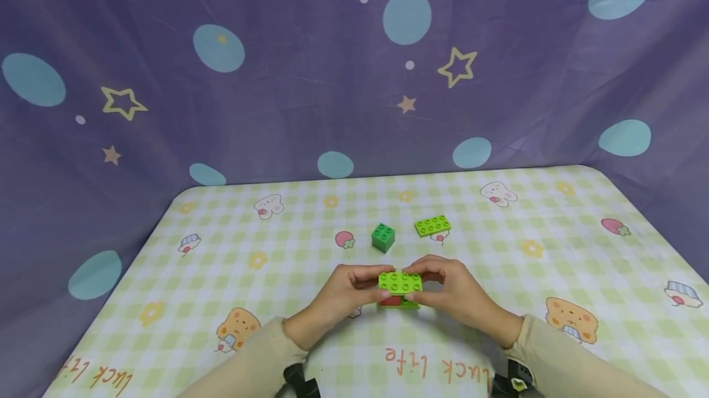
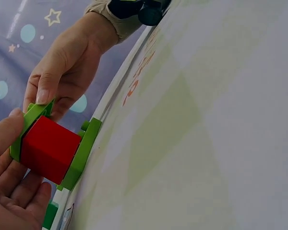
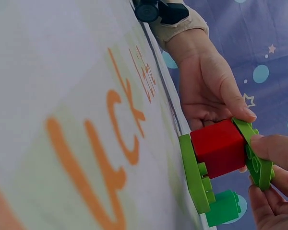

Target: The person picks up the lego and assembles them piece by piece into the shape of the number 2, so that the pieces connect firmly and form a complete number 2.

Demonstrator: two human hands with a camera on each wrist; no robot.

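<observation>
Left hand (image 1: 339,296) and right hand (image 1: 453,284) are pinching a green brick (image 1: 400,283); uneven pressure could topple the red block (image 2: 50,150) below.

At the lower middle of the head view, the upper light-green brick (image 1: 400,284) covers most of the red block (image 1: 390,301) and the lower light-green brick (image 1: 410,306). Some of the left hand's fingers (image 1: 368,272) and right hand's fingers (image 1: 434,262) are hidden too. The bottom edge cuts off the left sleeve (image 1: 249,355), the right sleeve (image 1: 570,355) and the table (image 1: 310,226). Lower left in the left wrist view, fingers mask most of the dark-green block (image 2: 50,215). Lettering (image 3: 81,170) at the right wrist view's lower left is blurred.
</observation>
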